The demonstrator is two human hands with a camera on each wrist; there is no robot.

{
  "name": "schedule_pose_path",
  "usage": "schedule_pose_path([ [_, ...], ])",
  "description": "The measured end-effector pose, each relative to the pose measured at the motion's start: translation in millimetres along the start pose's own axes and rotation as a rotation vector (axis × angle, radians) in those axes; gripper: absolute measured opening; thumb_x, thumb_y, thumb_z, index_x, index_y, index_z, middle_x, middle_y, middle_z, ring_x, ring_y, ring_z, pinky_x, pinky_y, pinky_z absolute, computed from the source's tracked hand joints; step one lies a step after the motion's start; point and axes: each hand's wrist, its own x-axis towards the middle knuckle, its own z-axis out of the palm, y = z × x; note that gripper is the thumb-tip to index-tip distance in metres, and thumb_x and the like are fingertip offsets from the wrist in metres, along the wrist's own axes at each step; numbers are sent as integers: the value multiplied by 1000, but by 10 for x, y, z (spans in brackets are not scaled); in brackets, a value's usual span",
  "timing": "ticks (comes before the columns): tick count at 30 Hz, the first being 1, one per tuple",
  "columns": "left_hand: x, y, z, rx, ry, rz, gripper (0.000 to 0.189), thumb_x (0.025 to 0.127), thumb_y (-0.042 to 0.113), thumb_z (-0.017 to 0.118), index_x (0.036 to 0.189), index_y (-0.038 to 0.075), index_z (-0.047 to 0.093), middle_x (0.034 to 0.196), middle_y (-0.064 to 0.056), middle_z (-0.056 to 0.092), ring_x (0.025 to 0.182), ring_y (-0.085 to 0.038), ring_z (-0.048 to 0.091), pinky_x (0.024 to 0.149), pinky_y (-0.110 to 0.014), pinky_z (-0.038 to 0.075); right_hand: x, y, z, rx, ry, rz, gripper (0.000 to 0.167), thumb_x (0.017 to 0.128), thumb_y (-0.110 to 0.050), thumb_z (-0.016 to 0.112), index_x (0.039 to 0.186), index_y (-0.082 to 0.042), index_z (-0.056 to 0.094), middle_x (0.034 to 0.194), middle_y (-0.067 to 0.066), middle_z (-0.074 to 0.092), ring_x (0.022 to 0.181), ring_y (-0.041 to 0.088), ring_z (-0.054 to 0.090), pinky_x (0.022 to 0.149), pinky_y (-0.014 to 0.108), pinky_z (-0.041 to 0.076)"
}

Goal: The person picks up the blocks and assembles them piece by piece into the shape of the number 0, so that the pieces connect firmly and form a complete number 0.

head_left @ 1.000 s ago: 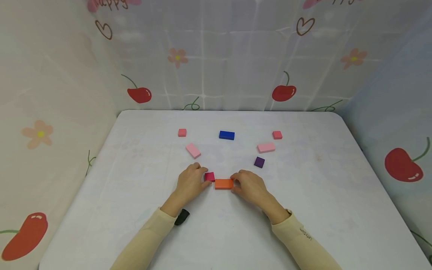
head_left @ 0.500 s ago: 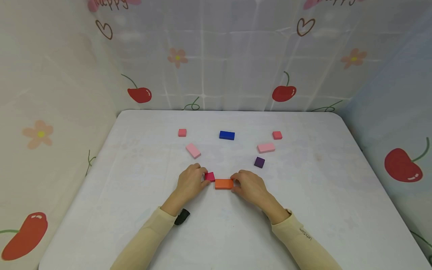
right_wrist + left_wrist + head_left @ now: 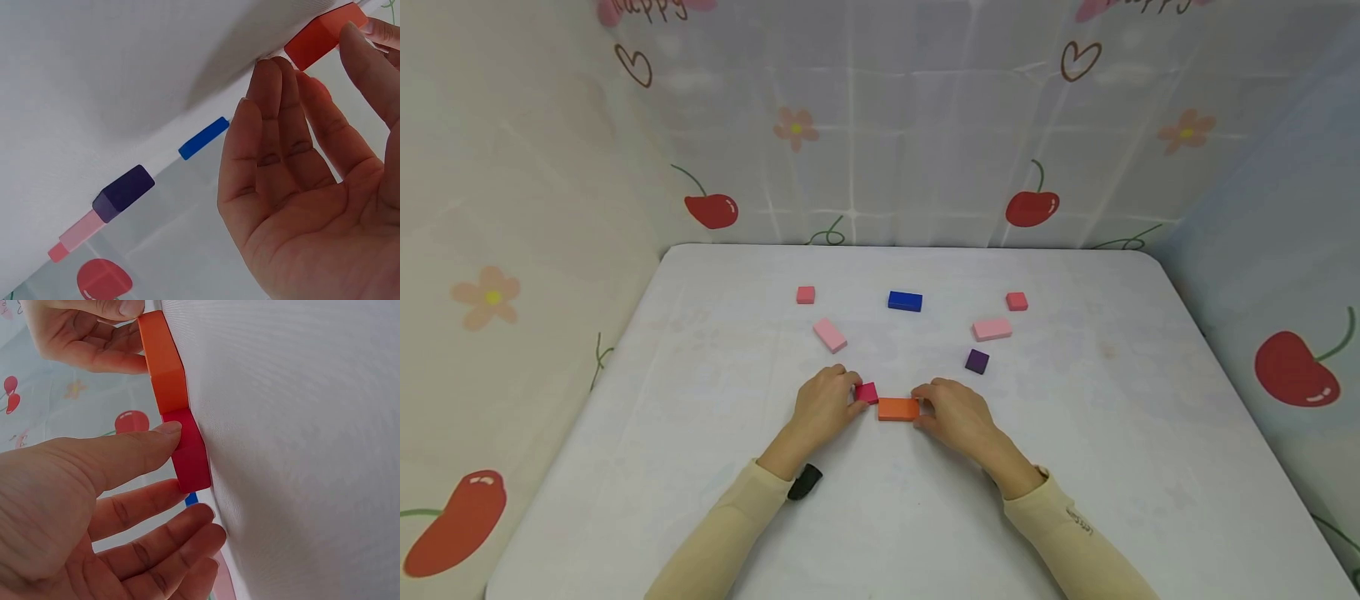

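Between thumb and forefinger, my left hand [image 3: 824,406] pinches a small crimson block [image 3: 867,392] on the white table. Just right of it lies an orange rectangular block [image 3: 897,409], whose right end my right hand [image 3: 957,418] pinches with thumb and forefinger. In the left wrist view the crimson block [image 3: 189,456] sits close against the near end of the orange block [image 3: 164,362]; the head view shows it set slightly farther back. The right wrist view shows the thumb on the orange block [image 3: 322,36], with the other fingers loosely bent.
Beyond the hands lie a dark purple block [image 3: 977,361], two pink blocks, left [image 3: 830,335] and right [image 3: 992,329], a blue block [image 3: 905,301], and two small coral blocks, left [image 3: 805,295] and right [image 3: 1017,301]. A printed curtain [image 3: 910,167] hangs behind the table [image 3: 700,350].
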Motion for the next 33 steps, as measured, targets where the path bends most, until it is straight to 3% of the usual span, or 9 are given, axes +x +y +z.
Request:
schedule_pose_path([
  [6,2,-7,5,3,2,9,26,78,24,83,96,8,73,78,-2,59,72,-16,55,59,-27,46,11,156,-188,39,25,74,39,81,-18,80,118,-10,71,97,4,70,88,18,64,75,35,54],
  [12,11,-20,18,5,2,5,26,78,24,83,97,8,73,78,-2,60,74,-16,56,60,-27,47,93,541,-448,58,100,191,43,85,-22,76,124,-6,67,104,12,70,93,26,64,77,42,53],
  [16,14,-29,26,7,3,5,26,78,23,83,96,8,73,78,-2,60,73,-16,56,60,-27,47,144,754,-546,73,75,244,47,86,-23,74,128,-6,63,109,15,69,98,30,64,75,43,52],
  [22,10,-29,26,10,-2,0,25,78,23,82,97,8,73,78,-2,60,74,-16,56,60,-27,47,208,899,-579,113,-4,280,51,85,-21,74,132,-6,60,110,15,66,99,30,61,72,38,49],
  [33,8,-25,25,6,3,-1,25,78,24,82,96,9,73,79,-2,61,74,-17,56,60,-27,48,251,948,-525,62,-5,273,40,83,-19,77,119,-3,68,101,13,68,91,28,60,72,39,48],
])
